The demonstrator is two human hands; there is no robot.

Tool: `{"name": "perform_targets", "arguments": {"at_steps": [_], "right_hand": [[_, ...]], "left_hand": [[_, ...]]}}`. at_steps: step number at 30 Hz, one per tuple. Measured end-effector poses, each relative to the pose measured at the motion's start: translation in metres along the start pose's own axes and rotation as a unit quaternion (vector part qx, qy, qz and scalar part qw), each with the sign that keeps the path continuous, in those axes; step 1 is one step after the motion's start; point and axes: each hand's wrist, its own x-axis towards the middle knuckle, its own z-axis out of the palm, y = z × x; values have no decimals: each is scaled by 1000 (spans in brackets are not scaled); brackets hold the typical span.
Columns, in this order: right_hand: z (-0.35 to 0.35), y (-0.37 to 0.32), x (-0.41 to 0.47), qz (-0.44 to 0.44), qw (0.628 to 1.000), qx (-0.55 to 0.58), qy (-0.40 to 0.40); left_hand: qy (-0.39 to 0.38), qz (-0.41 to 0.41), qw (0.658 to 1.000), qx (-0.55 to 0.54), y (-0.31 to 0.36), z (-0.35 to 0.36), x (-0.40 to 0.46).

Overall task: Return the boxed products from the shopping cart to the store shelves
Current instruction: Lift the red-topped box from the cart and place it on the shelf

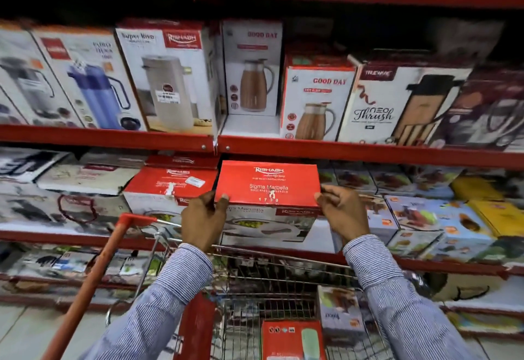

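Observation:
A red and white Rishabh "Sigma Marbella" casserole box (268, 189) sits at the front of the middle shelf (368, 152), red top facing me. My left hand (204, 218) grips its left front corner and my right hand (341, 212) grips its right front corner. A matching box (167, 186) stands just to its left. Below my arms is the wire shopping cart (283, 274). A red box (292, 340) and a pale juicer box (338, 313) lie inside the cart.
The upper shelf holds upright flask and jug boxes (249, 67). Juicer boxes (425, 218) and yellow boxes (493, 209) are stacked right of the held box. The cart's orange-red handle (93, 274) slants at lower left. Lower shelves carry more packaged goods.

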Motion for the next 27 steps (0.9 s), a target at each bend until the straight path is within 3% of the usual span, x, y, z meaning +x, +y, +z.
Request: {"name": "perform_targets", "arguments": {"at_steps": [12, 17, 27], "right_hand": [[51, 46, 23, 68, 997, -19, -43], [50, 50, 35, 54, 998, -13, -41], [48, 51, 32, 37, 987, 25, -154]], "left_hand": [[-19, -47, 999, 14, -45, 42, 19], [0, -66, 998, -24, -38, 51, 26], [-50, -79, 995, -46, -34, 57, 16]]}}
